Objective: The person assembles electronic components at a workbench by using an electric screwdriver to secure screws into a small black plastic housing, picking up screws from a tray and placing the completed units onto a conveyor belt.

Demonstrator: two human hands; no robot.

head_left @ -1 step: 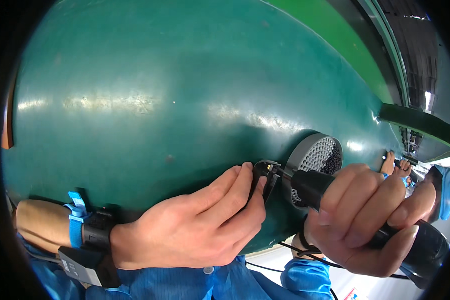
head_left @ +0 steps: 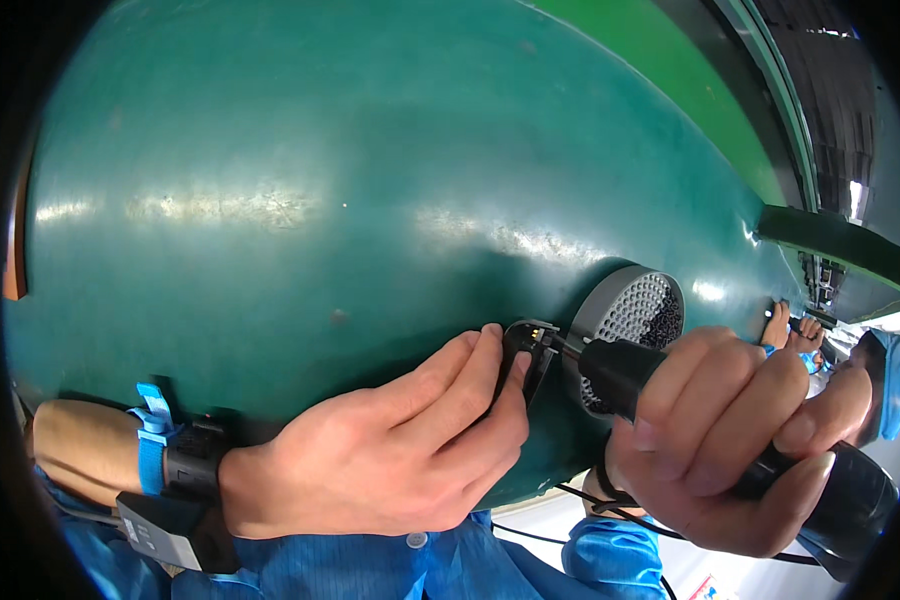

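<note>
- The small black part (head_left: 528, 352) is a little dark piece with a thin shiny edge. It sits on the big green mat (head_left: 270, 200), low in the view and a bit right of the middle.
- Just to the right of it stands a round grey tray full of tiny holes (head_left: 632, 305). It is tilted up on its edge, and your tool hides its lower part.
- Your left hand (head_left: 390, 440) comes in from the lower left and lies low over the mat, palm down. Its fingers (head_left: 465, 375) are stretched out and close together, and the tips pinch the small black part from the left side.
- On your left wrist you wear a blue strap (head_left: 150, 440) and a black band (head_left: 195, 460).
- Your right hand (head_left: 730, 430) comes in from the lower right. All its fingers are curled tight around the thick black handle of the power screwdriver (head_left: 620, 370).
- The tool points to the left. Its thin metal tip (head_left: 568, 346) meets the right side of the small black part.
- A black cord (head_left: 610, 505) runs under your right hand.
- Your blue sleeves (head_left: 370, 570) show at the bottom edge.
- Far to the right, another person in a blue cap (head_left: 895, 365) has their hands on the mat's edge.
</note>
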